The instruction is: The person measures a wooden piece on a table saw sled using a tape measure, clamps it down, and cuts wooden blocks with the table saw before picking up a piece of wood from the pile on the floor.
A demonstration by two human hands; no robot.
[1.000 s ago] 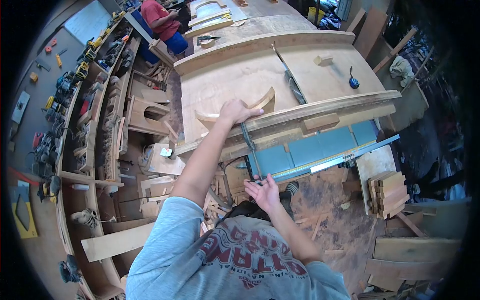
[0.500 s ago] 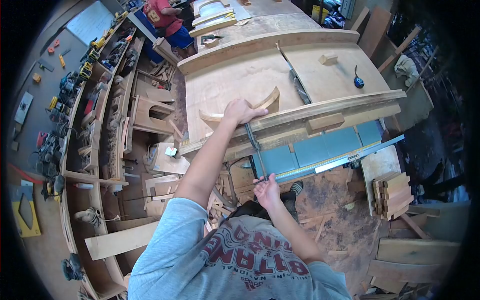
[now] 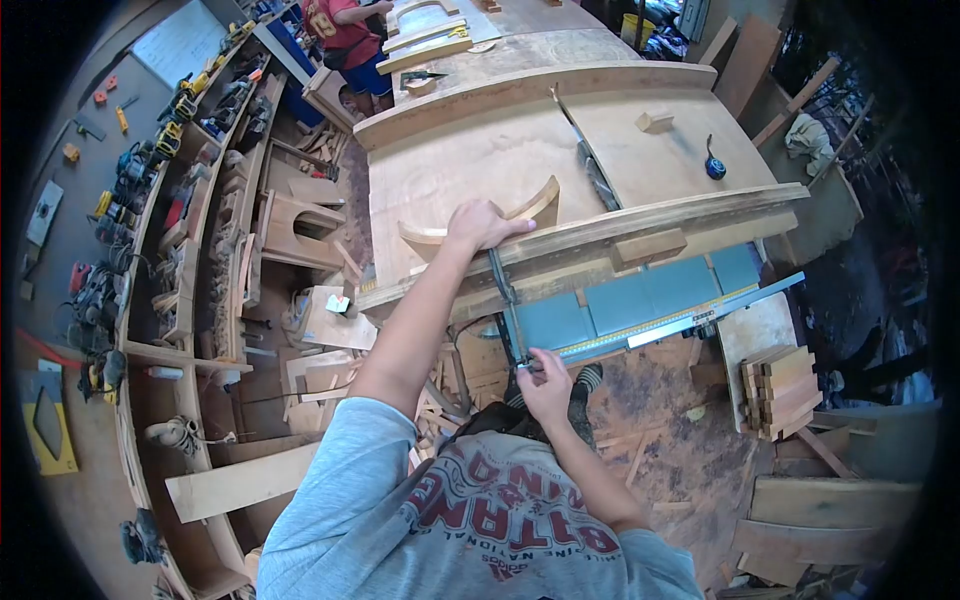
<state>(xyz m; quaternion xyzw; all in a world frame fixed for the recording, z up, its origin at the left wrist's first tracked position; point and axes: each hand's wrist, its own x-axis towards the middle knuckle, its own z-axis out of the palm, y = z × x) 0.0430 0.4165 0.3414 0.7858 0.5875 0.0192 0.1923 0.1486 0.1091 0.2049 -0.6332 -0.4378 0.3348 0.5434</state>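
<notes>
My left hand (image 3: 480, 224) is closed over the middle of a curved wooden piece (image 3: 545, 204), pressing it against the wooden fence (image 3: 680, 206); its fingertips are hidden. From beneath that hand a dark bar clamp (image 3: 507, 285) runs toward my body, across the fence. Its near end is pinched between the thumb and fingers of my right hand (image 3: 545, 388). Whatever the clamp's far jaw bears on is covered by the left hand.
A saw blade slot (image 3: 590, 165) crosses the plywood sled (image 3: 470, 150), where a tape measure (image 3: 714, 165) and a wood block (image 3: 655, 122) lie. Stacked boards (image 3: 780, 392) stand at right. Shelves of power tools (image 3: 130, 170) line the left. Another person (image 3: 345, 40) works at the back.
My right hand has gone from open, palm up beneath the clamp's end, to fingers pinched round it. The left hand stays in place on the curved piece.
</notes>
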